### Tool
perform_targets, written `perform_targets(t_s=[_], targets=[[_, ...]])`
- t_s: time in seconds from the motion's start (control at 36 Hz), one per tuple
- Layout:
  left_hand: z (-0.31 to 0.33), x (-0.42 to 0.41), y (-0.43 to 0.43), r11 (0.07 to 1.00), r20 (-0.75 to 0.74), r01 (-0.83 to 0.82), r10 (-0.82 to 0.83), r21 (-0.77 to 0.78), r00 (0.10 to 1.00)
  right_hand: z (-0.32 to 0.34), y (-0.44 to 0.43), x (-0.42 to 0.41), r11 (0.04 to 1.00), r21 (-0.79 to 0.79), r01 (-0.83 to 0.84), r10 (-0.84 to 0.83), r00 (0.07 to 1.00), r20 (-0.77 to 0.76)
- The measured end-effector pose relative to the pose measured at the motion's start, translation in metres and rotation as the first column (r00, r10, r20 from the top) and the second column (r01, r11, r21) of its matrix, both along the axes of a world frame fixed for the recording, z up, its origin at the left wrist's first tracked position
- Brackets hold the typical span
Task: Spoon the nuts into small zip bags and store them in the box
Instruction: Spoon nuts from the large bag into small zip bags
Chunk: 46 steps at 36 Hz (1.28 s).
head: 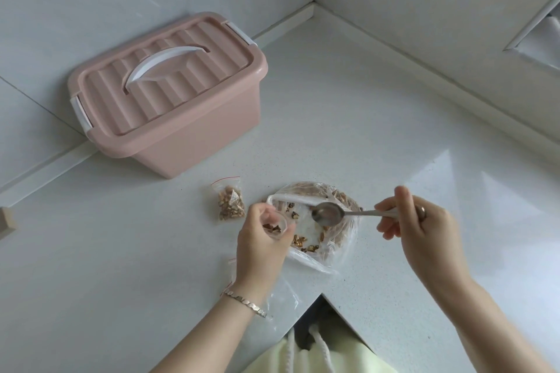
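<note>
Head cam, going left to right: a small beige block is cut off by the far left edge, sat on the white countertop. Next up, the pink box is parked back against the wall, well apart from both hands, with its ribbed lid on and a white handle lying flat across the top. Nearer the front, a filled zip bag with a red strip at its top is laid flat on the counter, just beside the left hand. That hand's fingers are curled round the mouth of a small zip bag, which is held open, and a few nut pieces can be seen inside. A silver bracelet is worn on that wrist, and some empty clear bags are partly covered by it. Just to the right, a big plastic bag is spread open on the counter with loose nuts in it. A metal spoon is held over that bag, bowl pointed left toward the small bag, but whether anything's in the bowl can't be told. Its handle is pinched between thumb and curled fingers of the right hand. Down at the bottom edge, a pale green garment with white cords is seen.
</note>
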<state>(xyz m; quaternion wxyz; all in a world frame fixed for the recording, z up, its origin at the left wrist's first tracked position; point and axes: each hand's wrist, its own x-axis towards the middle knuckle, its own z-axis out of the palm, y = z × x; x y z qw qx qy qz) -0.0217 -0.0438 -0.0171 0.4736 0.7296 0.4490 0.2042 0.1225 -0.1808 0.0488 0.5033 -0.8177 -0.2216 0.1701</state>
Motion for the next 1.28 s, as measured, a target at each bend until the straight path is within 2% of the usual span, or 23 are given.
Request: perform_targets(t_s=[0.11,0.25,0.42,0.53,0.64,0.72,0.78,0.83,0.94,1.08,1.28], targets=[[0.001,-0.007,0.002,0.999,0.029,-0.021,0.02,0.028,0.999,-0.044,-0.013,-0.002,0.994,-0.109,-0.017,0.008,0.997,-0.083],[0.005,-0.013,0.005,0.999,0.04,-0.038,0.037,0.03,0.999,-0.074,-0.02,-0.009,0.984,-0.172,-0.042,0.024,0.994,-0.102],[0.01,-0.017,0.005,0.999,0.06,-0.046,0.044,0.027,0.997,-0.093,-0.019,-0.026,0.976,-0.154,-0.152,0.109,0.959,-0.261],[0.014,-0.017,0.005,0.998,0.072,-0.05,0.047,0.042,0.996,-0.105,-0.016,-0.041,0.992,-0.11,-0.058,0.008,0.915,-0.403],[0.016,-0.017,0.004,0.998,0.084,-0.052,0.048,0.042,0.995,-0.11,-0.008,-0.052,0.991,-0.089,0.099,-0.133,0.777,-0.615],[0.015,-0.018,0.004,0.997,0.088,-0.057,0.052,0.047,0.995,-0.109,-0.003,-0.052,0.978,-0.101,0.183,-0.192,0.596,-0.78],[0.015,-0.018,0.005,0.997,0.087,-0.061,0.057,0.043,0.995,-0.108,-0.002,-0.049,0.966,-0.11,0.233,-0.216,0.494,-0.842],[0.015,-0.018,0.005,0.998,0.082,-0.059,0.056,0.036,0.995,-0.106,-0.003,-0.045,0.96,-0.119,0.255,-0.23,0.465,-0.855],[0.014,-0.018,0.005,0.999,0.061,-0.038,0.036,0.029,0.997,-0.101,-0.009,-0.036,0.951,-0.108,0.289,-0.239,0.469,-0.85],[0.012,-0.014,0.002,0.999,0.037,0.034,-0.035,0.038,0.999,-0.089,-0.019,-0.02,0.95,-0.056,0.307,-0.222,0.539,-0.813],[0.007,0.0,0.002,0.987,-0.1,0.142,-0.134,0.072,0.986,-0.047,-0.018,0.004,0.959,0.016,0.284,-0.205,0.726,-0.656]])
